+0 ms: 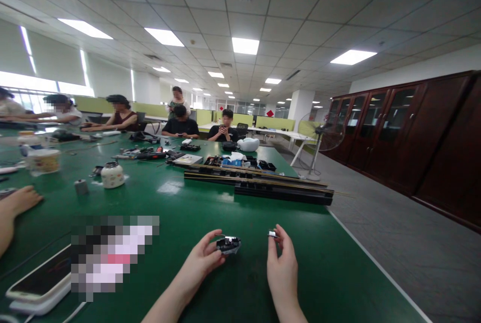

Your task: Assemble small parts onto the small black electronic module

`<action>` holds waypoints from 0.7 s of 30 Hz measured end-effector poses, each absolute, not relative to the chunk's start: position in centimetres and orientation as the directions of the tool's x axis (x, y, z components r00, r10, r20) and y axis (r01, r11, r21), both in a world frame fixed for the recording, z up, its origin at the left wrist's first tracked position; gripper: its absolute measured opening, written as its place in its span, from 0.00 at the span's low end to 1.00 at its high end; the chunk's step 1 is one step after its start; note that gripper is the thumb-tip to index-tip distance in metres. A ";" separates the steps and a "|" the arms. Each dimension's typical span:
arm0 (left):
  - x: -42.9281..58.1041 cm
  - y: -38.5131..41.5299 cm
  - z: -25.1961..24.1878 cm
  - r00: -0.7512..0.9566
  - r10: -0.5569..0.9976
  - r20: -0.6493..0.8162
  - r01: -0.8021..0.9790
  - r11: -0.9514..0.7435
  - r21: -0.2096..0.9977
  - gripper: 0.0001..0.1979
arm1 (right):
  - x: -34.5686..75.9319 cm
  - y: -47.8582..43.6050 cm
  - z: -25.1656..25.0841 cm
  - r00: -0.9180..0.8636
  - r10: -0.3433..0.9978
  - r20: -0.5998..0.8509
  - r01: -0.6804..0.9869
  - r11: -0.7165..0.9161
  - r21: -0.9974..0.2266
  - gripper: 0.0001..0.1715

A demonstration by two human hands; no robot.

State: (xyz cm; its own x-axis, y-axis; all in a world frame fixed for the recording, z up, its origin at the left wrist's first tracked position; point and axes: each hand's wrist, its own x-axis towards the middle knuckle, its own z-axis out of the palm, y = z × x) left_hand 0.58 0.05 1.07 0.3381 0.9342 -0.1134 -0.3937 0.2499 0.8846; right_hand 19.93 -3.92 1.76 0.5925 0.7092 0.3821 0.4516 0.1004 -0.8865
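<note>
Held up over the green table (240, 217), a small black device housing (228, 245) with a shiny metal part on top sits between the fingers and thumb of my left hand (205, 258). Its exact kind is too small to make out. My right hand (282, 258), a short way to the right, pinches a small silver-and-white piece (272, 234) between thumb and fingertips. The two held parts are apart from each other.
Long black rails (263, 187) with thin brass-coloured rods lie ahead. A floral jar (112, 175), a grey metal cylinder (80, 186) and a phone (41, 273) are at left. Another person's hand (24, 202) rests at the left edge. Several people sit farther back.
</note>
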 end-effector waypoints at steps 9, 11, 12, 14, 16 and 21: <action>0.6 0.0 1.2 0.337 0.936 -0.105 -0.386 0.239 0.891 0.33 | 19.6 -4.3 2.4 0.488 0.764 0.422 0.535 0.120 -0.836 0.22; 0.7 0.1 1.0 0.331 0.938 -0.103 -0.373 0.230 0.899 0.33 | 19.3 -4.4 2.4 0.461 0.790 0.404 0.549 0.104 -0.829 0.20; 0.7 0.1 0.9 0.332 0.938 -0.098 -0.364 0.223 0.904 0.34 | 19.2 -4.4 2.3 0.445 0.801 0.399 0.556 0.102 -0.825 0.19; 0.8 0.2 0.7 0.340 0.937 -0.085 -0.347 0.209 0.914 0.33 | 18.9 -4.4 2.2 0.403 0.818 0.411 0.575 0.123 -0.809 0.16; 0.9 0.2 0.5 0.349 0.934 -0.075 -0.334 0.199 0.921 0.33 | 18.5 -4.4 2.0 0.346 0.831 0.435 0.584 0.172 -0.793 0.14; 1.0 -0.1 0.9 0.386 0.920 -0.068 -0.343 0.211 0.915 0.30 | 17.3 -4.8 2.2 0.181 0.878 0.443 0.523 0.296 -0.800 0.12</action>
State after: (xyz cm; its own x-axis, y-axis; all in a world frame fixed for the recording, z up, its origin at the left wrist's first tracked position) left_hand 1.03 -0.08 0.86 0.3858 0.9201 -0.0677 -0.3425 0.2110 0.9155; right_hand 17.26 -4.77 2.22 0.1809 0.8781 0.4429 0.5227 0.2957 -0.7996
